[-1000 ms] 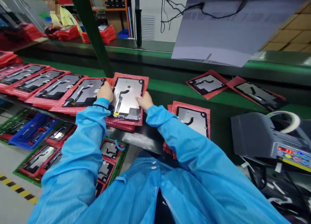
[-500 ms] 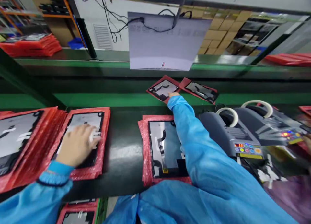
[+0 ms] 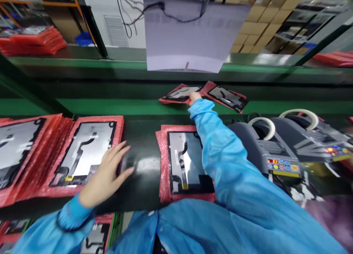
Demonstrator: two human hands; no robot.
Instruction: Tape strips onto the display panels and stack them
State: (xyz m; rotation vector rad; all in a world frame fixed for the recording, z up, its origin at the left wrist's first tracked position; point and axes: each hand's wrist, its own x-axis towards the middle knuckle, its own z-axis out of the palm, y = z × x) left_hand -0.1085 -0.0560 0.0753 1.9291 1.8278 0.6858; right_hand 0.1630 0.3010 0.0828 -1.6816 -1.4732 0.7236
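Observation:
My left hand point(image 3: 103, 175) is open, fingers spread and nothing in them, over the lower right corner of a display panel point(image 3: 89, 145) on a stack of red bubble-wrap sheets. My right hand point(image 3: 195, 97) reaches far forward, its fingers closed on the right edge of another display panel point(image 3: 180, 93), which is tilted and lies with a red sheet. Beside it a further display panel point(image 3: 228, 99) rests askew on red wrap. Below my right sleeve, a panel with a black flex cable point(image 3: 190, 162) lies on red bubble wrap point(image 3: 163, 165).
Two grey tape dispensers point(image 3: 264, 151) with tape rolls stand at right, near a co-worker's purple sleeve point(image 3: 331, 217). More red-wrapped panels point(image 3: 19, 147) are stacked at far left. A monitor's back point(image 3: 193, 37) hangs above the green-edged bench point(image 3: 132, 107).
My left hand has moved right and down off the panel's middle, and its fingers have spread. The panel at my right hand has tilted up. The view has shifted slightly.

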